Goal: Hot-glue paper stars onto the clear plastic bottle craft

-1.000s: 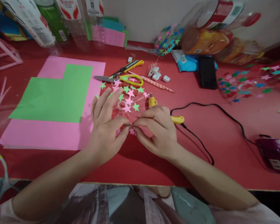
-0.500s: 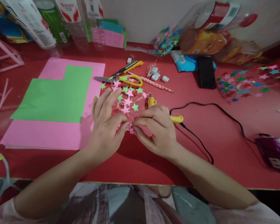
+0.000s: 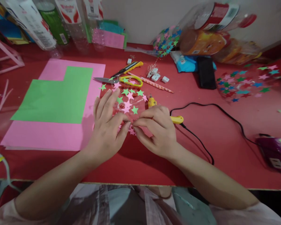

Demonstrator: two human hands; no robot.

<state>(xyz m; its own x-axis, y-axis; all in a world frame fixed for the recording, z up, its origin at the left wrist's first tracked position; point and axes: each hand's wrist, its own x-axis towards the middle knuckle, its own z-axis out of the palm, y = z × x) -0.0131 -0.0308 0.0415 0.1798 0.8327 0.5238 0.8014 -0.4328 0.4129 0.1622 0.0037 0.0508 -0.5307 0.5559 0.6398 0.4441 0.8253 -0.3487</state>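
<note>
My left hand (image 3: pixel 109 125) bends over a clear, rounded plastic piece (image 3: pixel 137 100) dotted with pink and green paper stars. Its thumb and index finger are pinched at the near edge of that piece; whatever lies between them is too small to name. My right hand (image 3: pixel 158 129) meets it there, thumb and fingertips also pinched on something I cannot make out. A green star (image 3: pixel 135 109) shows on the plastic between the hands. Just behind my right hand lies a yellow glue gun (image 3: pixel 152 101), partly covered by it.
Scissors (image 3: pixel 131 82), a cutter (image 3: pixel 127 68) and a patterned pencil (image 3: pixel 154 83) lie behind the hands. Green paper (image 3: pixel 56 100) rests on pink paper (image 3: pixel 46 134) at left. A black cable (image 3: pixel 224 112), phone (image 3: pixel 206 72) and starred plastic (image 3: pixel 245 82) are at right; bottles (image 3: pixel 70 22) stand behind.
Both hands keep their pinched pose at the same spot. The starred plastic between them has shifted very slightly.
</note>
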